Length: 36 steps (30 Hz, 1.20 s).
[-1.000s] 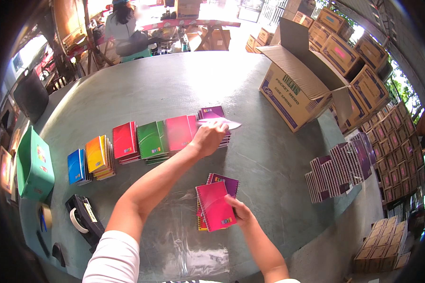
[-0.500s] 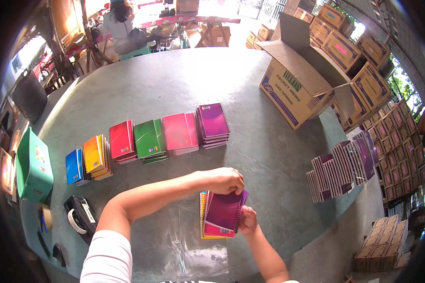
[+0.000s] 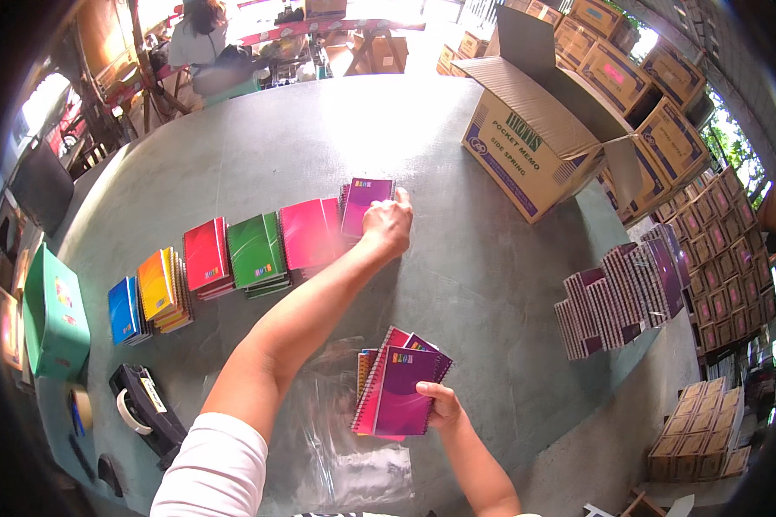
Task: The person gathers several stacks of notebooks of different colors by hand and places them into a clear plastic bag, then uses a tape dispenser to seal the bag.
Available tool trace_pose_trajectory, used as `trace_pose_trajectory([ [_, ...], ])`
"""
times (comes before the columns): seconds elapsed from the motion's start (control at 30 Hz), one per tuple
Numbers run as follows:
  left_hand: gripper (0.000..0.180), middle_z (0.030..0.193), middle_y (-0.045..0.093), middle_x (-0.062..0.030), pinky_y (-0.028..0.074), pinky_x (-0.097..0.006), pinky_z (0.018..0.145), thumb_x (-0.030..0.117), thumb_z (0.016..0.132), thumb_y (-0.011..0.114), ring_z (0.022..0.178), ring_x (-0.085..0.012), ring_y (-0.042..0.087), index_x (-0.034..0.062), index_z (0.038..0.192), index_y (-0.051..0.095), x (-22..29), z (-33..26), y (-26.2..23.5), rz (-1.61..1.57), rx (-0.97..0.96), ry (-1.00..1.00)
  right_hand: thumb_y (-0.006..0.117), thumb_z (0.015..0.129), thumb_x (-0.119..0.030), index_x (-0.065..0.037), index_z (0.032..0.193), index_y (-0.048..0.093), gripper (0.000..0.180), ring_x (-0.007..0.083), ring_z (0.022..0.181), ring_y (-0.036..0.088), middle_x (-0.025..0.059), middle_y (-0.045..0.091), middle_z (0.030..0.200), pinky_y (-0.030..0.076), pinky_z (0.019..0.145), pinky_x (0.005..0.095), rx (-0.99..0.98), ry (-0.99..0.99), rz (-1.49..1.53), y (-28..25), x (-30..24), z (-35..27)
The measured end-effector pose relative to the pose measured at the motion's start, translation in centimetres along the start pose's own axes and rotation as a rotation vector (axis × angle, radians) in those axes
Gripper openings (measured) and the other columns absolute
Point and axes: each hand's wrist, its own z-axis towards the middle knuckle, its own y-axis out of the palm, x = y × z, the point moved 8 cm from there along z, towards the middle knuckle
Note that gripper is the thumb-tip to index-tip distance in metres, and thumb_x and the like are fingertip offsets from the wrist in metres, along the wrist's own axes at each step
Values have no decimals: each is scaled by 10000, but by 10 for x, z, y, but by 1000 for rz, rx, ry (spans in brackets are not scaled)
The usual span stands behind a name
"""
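My left hand (image 3: 386, 229) reaches over the table to the purple spiral notebook stack (image 3: 367, 195), its fingers curled at the top notebook's right side; they partly hide the stack. Below, my right hand (image 3: 443, 405) grips several spiral notebooks by their right edge, the thumb on top. A purple notebook (image 3: 405, 392) lies uppermost in that fanned bundle, over another purple one, pink ones and a yellow edge. Left of the purple stack run pink (image 3: 310, 233), green (image 3: 256, 250), red (image 3: 205, 254), yellow (image 3: 157, 284) and blue (image 3: 122, 312) notebook stacks.
Clear plastic bags (image 3: 353, 470) lie near the front edge. A black tape dispenser (image 3: 147, 414) and green bin (image 3: 59, 314) stand left. At right are an open carton (image 3: 535, 159) and more purple notebooks (image 3: 621, 297). Stacked boxes (image 3: 707, 233) stand beyond; a person (image 3: 200, 47) sits far left.
My left hand has left the held bundle and moved up to the purple stack. The bundle now fans out, with a purple notebook on top showing its front cover. The view has shifted slightly.
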Motion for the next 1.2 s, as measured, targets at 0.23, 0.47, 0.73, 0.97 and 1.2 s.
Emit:
trace_pose_trajectory([
  [0.23, 431, 936, 602, -156, 489, -372, 747, -70, 600, 602, 857, -303, 580, 37, 1018, 614, -22, -94, -74, -617, 398, 445, 583, 819, -263, -21, 1195, 511, 453, 244, 959, 624, 128, 616, 1087, 515, 838, 392, 42, -134, -88, 22, -18, -16],
  [0.47, 500, 1285, 469, -82, 271, -434, 1101, 143, 761, 559, 1241, -243, 428, 139, 1255, 482, 19, -351, -51, -67, 75, 991, 557, 814, -313, -13, 1297, 417, 586, 279, 983, 617, 168, 585, 1149, 510, 859, 421, -102, 127, -37, 61, 31, -35],
  [0.73, 669, 1208, 510, -90, 351, -461, 1019, 172, 583, 815, 1142, -273, 494, 103, 1160, 482, -60, -442, -41, -875, 390, 379, 574, 824, -497, -25, 1381, 273, 790, 308, 1195, 421, 160, 412, 1325, 339, 1009, 386, 7, 49, -1432, 131, 62, -12],
  [0.97, 949, 1207, 505, -109, 427, -360, 936, 219, 542, 893, 1082, -194, 515, 86, 1276, 306, -114, -482, 45, -1278, 354, -287, 919, 503, -220, -92, 1384, 254, 1111, 207, 1210, 409, 97, 427, 1295, 336, 1029, 357, -205, -328, -1012, 152, 143, -20],
  [1.2, 948, 1247, 457, -123, 422, -370, 949, 155, 502, 907, 1134, -237, 492, 69, 1247, 327, -107, -494, 19, -1269, 403, -177, 915, 492, -226, -43, 1382, 257, 1123, 231, 1226, 421, 112, 432, 1312, 341, 1038, 359, -324, -644, -1003, 159, 128, -35],
])
